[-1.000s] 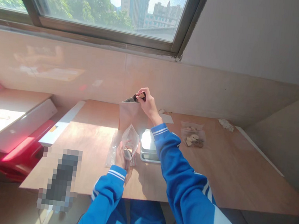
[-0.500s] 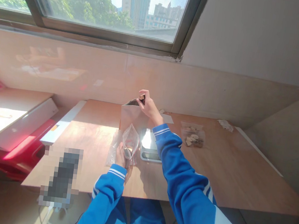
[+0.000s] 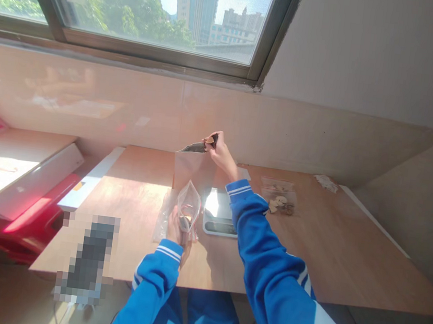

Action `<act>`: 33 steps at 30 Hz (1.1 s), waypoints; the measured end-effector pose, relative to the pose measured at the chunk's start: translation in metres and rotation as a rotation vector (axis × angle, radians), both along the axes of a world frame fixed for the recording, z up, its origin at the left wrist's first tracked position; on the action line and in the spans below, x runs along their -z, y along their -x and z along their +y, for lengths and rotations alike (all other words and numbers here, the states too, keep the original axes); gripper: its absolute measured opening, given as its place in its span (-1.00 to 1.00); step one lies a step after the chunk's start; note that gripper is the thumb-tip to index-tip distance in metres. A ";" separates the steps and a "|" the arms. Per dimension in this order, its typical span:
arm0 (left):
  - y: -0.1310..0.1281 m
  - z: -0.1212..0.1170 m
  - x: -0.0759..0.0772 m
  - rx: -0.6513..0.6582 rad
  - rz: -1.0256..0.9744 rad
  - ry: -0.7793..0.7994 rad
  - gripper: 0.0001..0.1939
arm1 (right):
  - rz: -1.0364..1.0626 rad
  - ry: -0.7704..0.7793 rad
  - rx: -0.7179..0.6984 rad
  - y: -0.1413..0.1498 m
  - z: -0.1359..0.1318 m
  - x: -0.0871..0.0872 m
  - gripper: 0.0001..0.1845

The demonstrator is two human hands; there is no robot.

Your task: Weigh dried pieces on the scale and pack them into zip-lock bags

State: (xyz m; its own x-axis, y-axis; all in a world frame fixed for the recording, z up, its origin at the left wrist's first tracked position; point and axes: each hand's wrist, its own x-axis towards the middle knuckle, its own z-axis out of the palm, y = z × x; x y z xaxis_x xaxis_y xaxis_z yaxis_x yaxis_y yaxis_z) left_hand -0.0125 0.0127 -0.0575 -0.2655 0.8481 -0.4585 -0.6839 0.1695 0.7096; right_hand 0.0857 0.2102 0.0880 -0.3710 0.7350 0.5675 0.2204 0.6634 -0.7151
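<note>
My left hand [image 3: 175, 225] is closed around the lower side of a clear plastic zip bag [image 3: 189, 200], which stands with its mouth gaping upward. A few dark and tan pieces show inside it. Behind it stands a tall paper-like pouch [image 3: 189, 169] with an open top and a dark inside. Just over the pouch's right edge, my right hand [image 3: 218, 149] pinches dark brown and tan dried mushroom pieces [image 3: 210, 140]. A white digital kitchen scale [image 3: 218, 228] sits right of the zip bag, partly covered by my right forearm.
Farther right lies a clear zip bag of dried mushrooms [image 3: 281, 204]. A crumpled white tissue [image 3: 326, 183] rests at the table's back edge. Flat clear plastic [image 3: 162, 218] lies left of my left hand. A blurred dark object [image 3: 90, 257] is at the front left, near red stools [image 3: 31, 218].
My right hand has risen slightly and shifted right, bringing the dried mushroom pieces clear of the pouch's mouth. The left hand and its zip bag have stayed in place.
</note>
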 end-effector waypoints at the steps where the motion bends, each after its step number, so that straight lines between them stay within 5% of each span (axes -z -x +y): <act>1: 0.000 0.000 0.001 -0.003 0.004 0.004 -0.47 | -0.014 -0.016 0.028 -0.001 0.001 -0.001 -0.86; 4: 0.000 0.000 0.004 -0.005 0.008 0.010 -0.47 | -0.112 -0.082 0.084 -0.004 0.004 -0.005 -0.95; 18: 0.001 -0.001 0.000 -0.055 0.036 -0.027 -0.59 | -0.642 -0.204 0.272 -0.009 0.010 -0.017 -0.77; 27: 0.002 -0.003 -0.003 -0.020 0.052 -0.061 -0.56 | -0.529 -0.156 0.294 -0.011 -0.003 -0.021 -0.86; 33: 0.002 -0.002 -0.008 -0.002 0.051 -0.056 -0.57 | -0.336 -0.204 0.220 -0.013 -0.038 -0.023 -0.83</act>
